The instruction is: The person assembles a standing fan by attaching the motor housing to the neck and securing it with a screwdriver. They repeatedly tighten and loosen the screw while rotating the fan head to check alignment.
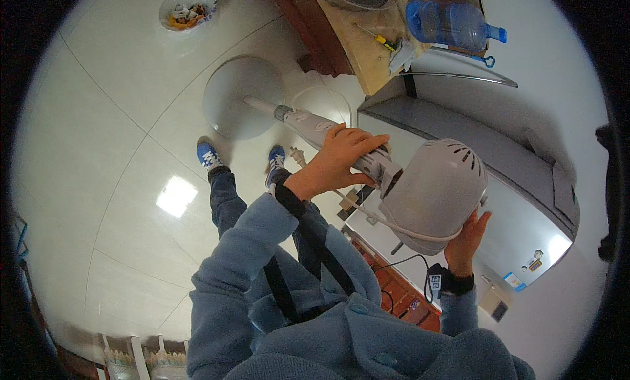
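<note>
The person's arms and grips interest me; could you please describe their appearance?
Both sleeves are blue-grey. The left grip and right grip are bare, with black wristbands; the right wristband bears a small black device with pale markings. A black cable loops nearby.

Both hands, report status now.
Left hand: closed around the fan pole.
Right hand: against the motor housing; fingers partly hidden, grip cannot be told.

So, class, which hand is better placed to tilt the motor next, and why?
Probably the right hand: it appears to rest against the motor itself, while the left hand is wrapped around the pole.
</note>
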The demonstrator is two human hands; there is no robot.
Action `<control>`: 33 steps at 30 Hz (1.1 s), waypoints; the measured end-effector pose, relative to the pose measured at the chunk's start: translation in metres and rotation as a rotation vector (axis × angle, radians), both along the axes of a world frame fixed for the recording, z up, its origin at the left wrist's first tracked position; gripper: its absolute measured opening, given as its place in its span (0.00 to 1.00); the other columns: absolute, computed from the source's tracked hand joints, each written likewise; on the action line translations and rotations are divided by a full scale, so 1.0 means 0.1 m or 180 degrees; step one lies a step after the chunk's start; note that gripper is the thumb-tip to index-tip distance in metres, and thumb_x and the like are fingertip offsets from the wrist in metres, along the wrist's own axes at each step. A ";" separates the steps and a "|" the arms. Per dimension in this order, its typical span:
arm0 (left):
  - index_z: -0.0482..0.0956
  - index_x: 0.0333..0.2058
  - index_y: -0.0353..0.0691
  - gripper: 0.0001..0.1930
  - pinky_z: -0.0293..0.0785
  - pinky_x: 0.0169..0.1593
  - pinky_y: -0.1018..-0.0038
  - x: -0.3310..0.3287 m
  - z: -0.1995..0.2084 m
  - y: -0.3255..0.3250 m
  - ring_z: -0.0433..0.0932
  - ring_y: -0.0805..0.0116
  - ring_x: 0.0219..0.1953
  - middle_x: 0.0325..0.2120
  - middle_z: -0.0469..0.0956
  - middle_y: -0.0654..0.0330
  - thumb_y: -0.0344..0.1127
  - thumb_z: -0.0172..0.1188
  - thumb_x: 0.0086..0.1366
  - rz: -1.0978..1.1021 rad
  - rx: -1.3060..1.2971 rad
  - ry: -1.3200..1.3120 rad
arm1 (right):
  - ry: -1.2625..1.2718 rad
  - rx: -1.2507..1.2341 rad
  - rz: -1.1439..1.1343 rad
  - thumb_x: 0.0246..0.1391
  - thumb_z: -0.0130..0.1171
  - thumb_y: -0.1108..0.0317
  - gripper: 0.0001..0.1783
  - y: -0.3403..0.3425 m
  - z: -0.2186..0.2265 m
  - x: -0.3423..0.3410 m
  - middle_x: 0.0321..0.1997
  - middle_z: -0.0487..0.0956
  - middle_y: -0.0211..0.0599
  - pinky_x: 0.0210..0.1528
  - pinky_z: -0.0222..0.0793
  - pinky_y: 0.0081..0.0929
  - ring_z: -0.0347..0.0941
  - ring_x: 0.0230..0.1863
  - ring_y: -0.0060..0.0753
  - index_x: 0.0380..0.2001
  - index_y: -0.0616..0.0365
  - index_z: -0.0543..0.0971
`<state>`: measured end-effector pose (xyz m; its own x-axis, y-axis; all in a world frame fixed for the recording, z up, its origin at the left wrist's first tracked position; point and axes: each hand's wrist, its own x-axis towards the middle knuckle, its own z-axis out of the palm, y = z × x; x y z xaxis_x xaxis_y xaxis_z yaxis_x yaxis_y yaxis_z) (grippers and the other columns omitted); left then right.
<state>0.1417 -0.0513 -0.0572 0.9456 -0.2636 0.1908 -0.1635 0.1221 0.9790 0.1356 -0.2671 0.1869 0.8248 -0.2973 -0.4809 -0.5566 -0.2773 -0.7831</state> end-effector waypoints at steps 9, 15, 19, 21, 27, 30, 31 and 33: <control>0.61 0.60 0.57 0.49 0.44 0.64 0.48 0.02 0.02 0.04 0.66 0.60 0.55 0.49 0.71 0.61 0.45 0.75 0.37 -0.0067 -0.0106 0.0098 | 0.0730 0.0878 0.0031 0.60 0.42 0.42 0.36 -0.55 -0.82 -0.34 0.60 0.64 0.50 0.55 0.70 0.44 0.65 0.58 0.46 0.63 0.55 0.55; 0.62 0.60 0.58 0.48 0.44 0.64 0.46 0.00 0.04 -0.02 0.67 0.59 0.54 0.47 0.71 0.60 0.46 0.75 0.37 0.0092 0.0029 0.0105 | 0.1039 0.1531 -0.0115 0.58 0.44 0.39 0.38 -0.11 -0.85 -0.33 0.56 0.67 0.53 0.56 0.69 0.42 0.68 0.56 0.48 0.62 0.56 0.58; 0.62 0.60 0.53 0.49 0.43 0.65 0.45 0.01 0.02 -0.01 0.66 0.57 0.55 0.48 0.70 0.58 0.48 0.75 0.37 -0.0002 0.0054 0.0122 | 0.1123 0.1997 0.0087 0.58 0.45 0.42 0.37 0.16 -0.81 -0.22 0.58 0.66 0.51 0.56 0.69 0.40 0.67 0.57 0.43 0.63 0.53 0.57; 0.62 0.60 0.49 0.49 0.42 0.65 0.46 0.00 0.01 0.01 0.66 0.57 0.56 0.50 0.69 0.57 0.51 0.75 0.37 0.0049 -0.0023 0.0163 | 0.1040 0.1853 0.0177 0.59 0.46 0.43 0.36 0.22 -0.82 -0.17 0.58 0.66 0.50 0.56 0.69 0.40 0.67 0.57 0.42 0.62 0.54 0.57; 0.61 0.58 0.44 0.45 0.41 0.66 0.47 -0.02 -0.06 0.03 0.62 0.56 0.59 0.54 0.66 0.55 0.51 0.72 0.43 -0.0083 -0.0147 -0.0075 | 0.0903 0.1099 0.0796 0.59 0.47 0.46 0.35 0.23 -1.04 0.00 0.56 0.68 0.50 0.56 0.70 0.40 0.69 0.55 0.40 0.61 0.58 0.59; 0.61 0.58 0.45 0.43 0.41 0.66 0.48 -0.05 -0.07 0.01 0.61 0.55 0.60 0.55 0.65 0.55 0.51 0.71 0.45 -0.0005 -0.0157 -0.0107 | 0.0917 0.0571 0.1345 0.60 0.48 0.48 0.34 0.20 -1.23 0.14 0.56 0.68 0.50 0.55 0.70 0.40 0.70 0.54 0.39 0.61 0.59 0.59; 0.61 0.58 0.45 0.43 0.41 0.66 0.48 -0.07 -0.07 0.00 0.61 0.55 0.60 0.55 0.65 0.55 0.51 0.70 0.45 0.0018 -0.0152 -0.0105 | 0.0941 0.0448 0.1482 0.60 0.48 0.48 0.34 0.18 -1.28 0.19 0.55 0.68 0.50 0.55 0.70 0.39 0.70 0.53 0.39 0.61 0.60 0.59; 0.61 0.58 0.45 0.43 0.41 0.66 0.48 -0.08 -0.07 -0.01 0.61 0.55 0.60 0.55 0.65 0.56 0.52 0.70 0.44 0.0104 -0.0121 -0.0097 | 0.1009 0.0351 0.1654 0.60 0.48 0.49 0.33 0.10 -1.33 0.30 0.55 0.69 0.50 0.55 0.70 0.39 0.71 0.53 0.39 0.60 0.61 0.60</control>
<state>0.1334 -0.0523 -0.0640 0.9472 -0.2247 0.2289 -0.1976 0.1533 0.9682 0.1651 -0.2568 0.0541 0.6605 0.1702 -0.7313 -0.5807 -0.5015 -0.6413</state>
